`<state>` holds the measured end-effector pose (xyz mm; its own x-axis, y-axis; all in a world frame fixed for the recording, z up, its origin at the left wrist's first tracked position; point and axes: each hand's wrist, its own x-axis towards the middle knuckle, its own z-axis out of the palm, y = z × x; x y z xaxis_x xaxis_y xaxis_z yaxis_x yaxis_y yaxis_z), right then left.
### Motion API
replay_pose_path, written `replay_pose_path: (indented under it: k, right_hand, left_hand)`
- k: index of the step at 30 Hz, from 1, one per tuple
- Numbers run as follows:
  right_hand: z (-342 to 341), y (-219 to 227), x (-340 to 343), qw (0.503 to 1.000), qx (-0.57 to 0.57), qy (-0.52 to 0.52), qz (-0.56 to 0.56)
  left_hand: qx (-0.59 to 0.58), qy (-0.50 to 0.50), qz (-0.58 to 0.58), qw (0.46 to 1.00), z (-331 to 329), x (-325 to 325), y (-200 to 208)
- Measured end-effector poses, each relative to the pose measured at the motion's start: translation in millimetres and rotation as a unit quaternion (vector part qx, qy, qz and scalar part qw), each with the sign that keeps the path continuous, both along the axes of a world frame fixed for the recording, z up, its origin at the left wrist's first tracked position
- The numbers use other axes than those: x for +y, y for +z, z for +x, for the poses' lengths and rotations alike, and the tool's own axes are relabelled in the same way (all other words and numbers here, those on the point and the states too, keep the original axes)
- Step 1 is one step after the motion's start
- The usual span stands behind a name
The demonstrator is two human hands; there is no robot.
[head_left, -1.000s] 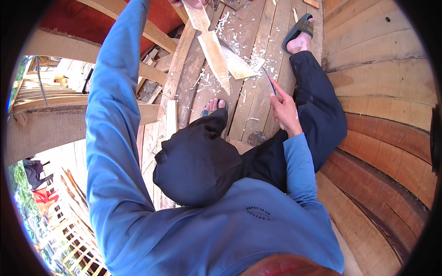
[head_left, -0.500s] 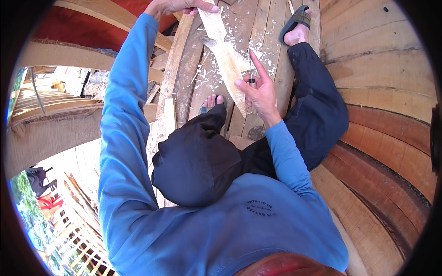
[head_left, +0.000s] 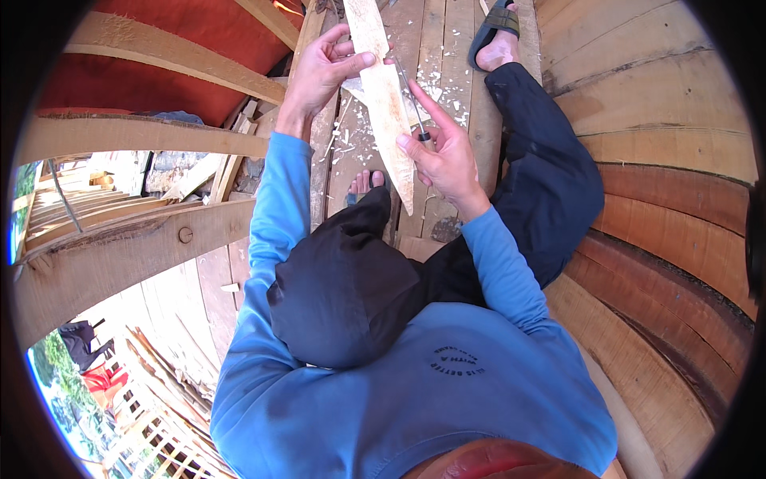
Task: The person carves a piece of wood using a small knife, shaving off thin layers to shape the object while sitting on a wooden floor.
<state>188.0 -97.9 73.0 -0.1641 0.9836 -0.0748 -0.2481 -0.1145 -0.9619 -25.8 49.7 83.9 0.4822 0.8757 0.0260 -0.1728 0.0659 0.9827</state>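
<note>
A pale, flat piece of carved wood [head_left: 388, 112] slants between my hands, with a pointed near end and a notch in its right edge. My left hand [head_left: 325, 70] grips its left edge at about the notch, thumb on top. My right hand [head_left: 448, 160] presses its thumb on the wood's near part. That hand also holds a tool with a thin metal shaft [head_left: 412, 102] and a short handle, mostly hidden in the fingers, with the index finger stretched along the shaft. The tip lies near the notch; I cannot tell whether it is a chisel or a screwdriver.
Wood shavings [head_left: 455, 76] lie scattered over the plank floor [head_left: 479, 120]. Curved plank walls [head_left: 662, 152] rise on the right. Thick timber ribs [head_left: 152, 243] cross on the left, with red sheeting [head_left: 187, 80] behind them. My sandalled feet [head_left: 498, 48] flank the work area.
My left hand has come nearer, from the wood's far end to beside the notch. The wood's near tip has swung slightly left. My right hand still holds the wood and tool.
</note>
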Motion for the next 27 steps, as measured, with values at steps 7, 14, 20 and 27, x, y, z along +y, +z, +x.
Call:
replay_pose_path:
  k: [7, 14, 20, 27]
  right_hand:
    - [-3, 22, -12, 0.999, 0.051, 0.015, -0.004]
    - [9, 32, -17, 0.996, 0.085, 0.002, -0.042]
    - [10, 37, -19, 0.995, 0.097, 0.005, -0.036]
    - [3, 37, -23, 0.995, 0.098, 0.004, -0.026]
  left_hand:
    - [-0.129, -0.092, -0.011, 0.987, -2, -4, -9]
    - [-0.173, -0.136, -0.007, 0.975, -12, -2, -17]
    - [-0.232, -0.143, 0.006, 0.962, -7, -6, -18]
    - [-0.329, -0.193, -0.011, 0.924, 1, -3, -24]
